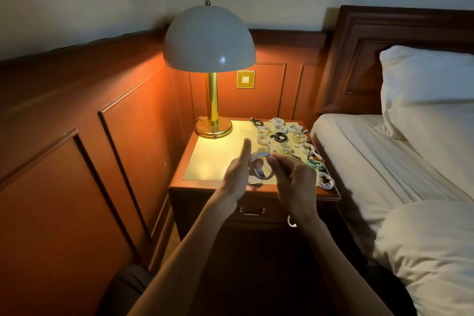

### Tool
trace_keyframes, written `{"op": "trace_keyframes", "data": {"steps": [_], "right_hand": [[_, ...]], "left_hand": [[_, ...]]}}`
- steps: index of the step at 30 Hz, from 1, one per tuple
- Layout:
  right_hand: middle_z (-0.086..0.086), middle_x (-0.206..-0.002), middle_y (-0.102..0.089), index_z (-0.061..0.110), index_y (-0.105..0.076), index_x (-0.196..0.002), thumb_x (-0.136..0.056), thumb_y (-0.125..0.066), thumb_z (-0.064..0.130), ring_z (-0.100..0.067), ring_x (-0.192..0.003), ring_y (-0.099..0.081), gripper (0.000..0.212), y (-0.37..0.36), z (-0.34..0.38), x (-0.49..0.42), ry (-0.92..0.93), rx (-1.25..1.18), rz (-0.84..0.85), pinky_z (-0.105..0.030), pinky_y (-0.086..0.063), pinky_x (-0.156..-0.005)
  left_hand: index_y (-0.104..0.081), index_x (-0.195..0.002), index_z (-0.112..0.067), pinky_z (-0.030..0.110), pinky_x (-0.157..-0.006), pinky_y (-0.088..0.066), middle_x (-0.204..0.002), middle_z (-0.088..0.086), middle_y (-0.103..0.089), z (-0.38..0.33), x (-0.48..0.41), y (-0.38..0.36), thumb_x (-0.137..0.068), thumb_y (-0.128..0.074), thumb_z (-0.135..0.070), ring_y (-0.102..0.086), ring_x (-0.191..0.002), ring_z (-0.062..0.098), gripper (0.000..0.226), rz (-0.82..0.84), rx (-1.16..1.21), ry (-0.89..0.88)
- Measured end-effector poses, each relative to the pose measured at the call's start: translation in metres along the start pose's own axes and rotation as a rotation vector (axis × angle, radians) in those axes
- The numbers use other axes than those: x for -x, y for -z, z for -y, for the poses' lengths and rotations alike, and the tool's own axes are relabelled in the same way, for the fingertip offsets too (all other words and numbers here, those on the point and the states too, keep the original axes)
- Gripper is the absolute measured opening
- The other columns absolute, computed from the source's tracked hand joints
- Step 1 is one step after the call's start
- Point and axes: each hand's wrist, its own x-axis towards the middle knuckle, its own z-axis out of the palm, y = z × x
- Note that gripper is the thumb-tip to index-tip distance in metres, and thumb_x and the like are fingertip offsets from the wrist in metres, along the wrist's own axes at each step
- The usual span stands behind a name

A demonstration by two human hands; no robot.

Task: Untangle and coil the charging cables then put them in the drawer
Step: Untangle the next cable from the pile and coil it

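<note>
White cable point(259, 165): one item, partly wound into loose loops, held in the air above the front edge of the nightstand point(210, 156), between the two hands.
Left hand point(237, 172): fingers are kept straight and together, pointed up and away. The loops lie against its palm side, and whether the thumb is hooked through them cannot be told.
Right hand point(295, 178): fingers are curled, and the cable is pinched at the fingertips near the top of the loops.
Coiled cables point(282, 136): more than a dozen, mostly white, a few black, one pale green. They are laid out in rows on the right half of the nightstand's brass-coloured top, well apart from the lamp.
Drawer point(252, 215): set in the nightstand's front below the hands, shown closed, fitted with a metal handle.
Lamp point(209, 38): pale domed shade, brass stem, lit, stood at the rear left corner.
Bed point(384, 161): white sheets and pillow, just beside the nightstand on the right.
</note>
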Motion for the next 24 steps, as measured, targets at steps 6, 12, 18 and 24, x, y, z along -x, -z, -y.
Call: {"op": "trace_keyframes", "data": {"steps": [6,12,18,24], "right_hand": [[-0.001,-0.095,-0.077,0.013,-0.075,-0.111,-0.095,-0.066,0.023,-0.003,-0.076,-0.067,0.022,0.016,-0.004,-0.019,0.233,0.118,0.310,-0.018,-0.054,-0.071],[0.004,-0.093,-0.070,0.015,-0.075,-0.111,-0.094,-0.064,0.036,-0.004,-0.078,-0.062,0.029,0.011,0.002,-0.021,0.200,0.060,0.304,-0.008,-0.043,-0.066],[0.000,-0.118,-0.068,0.018,-0.069,-0.124,-0.099,-0.049,0.047,-0.005,-0.099,-0.062,0.043,-0.006,0.016,0.011,-0.002,0.100,0.043,-0.016,-0.050,-0.077],[0.019,-0.075,-0.072,0.013,-0.074,-0.110,-0.097,-0.062,0.035,0.006,-0.076,-0.068,0.028,-0.014,0.031,0.027,-0.362,-0.314,0.017,-0.027,-0.059,-0.071]], "left_hand": [[-0.053,-0.090,-0.031,0.026,-0.067,-0.041,-0.083,-0.009,-0.059,0.018,-0.017,0.023,-0.098,-0.024,-0.063,-0.055,-0.073,0.000,0.044,0.116,-0.505,-0.418],[-0.052,-0.084,-0.015,0.022,-0.047,-0.040,-0.060,-0.002,-0.053,0.038,-0.019,0.006,-0.106,-0.024,-0.043,-0.056,-0.054,0.011,0.045,-0.235,-0.334,-0.618],[-0.062,-0.096,-0.003,0.012,-0.055,-0.050,-0.075,0.005,-0.066,0.035,-0.010,-0.019,-0.099,-0.024,-0.046,-0.067,-0.067,0.000,0.058,-0.480,-0.054,-0.475],[-0.059,-0.095,-0.013,0.013,-0.059,-0.049,-0.082,0.003,-0.067,0.031,-0.015,-0.024,-0.106,-0.027,-0.040,-0.068,-0.076,0.005,0.044,-0.710,0.180,-0.250]]}}
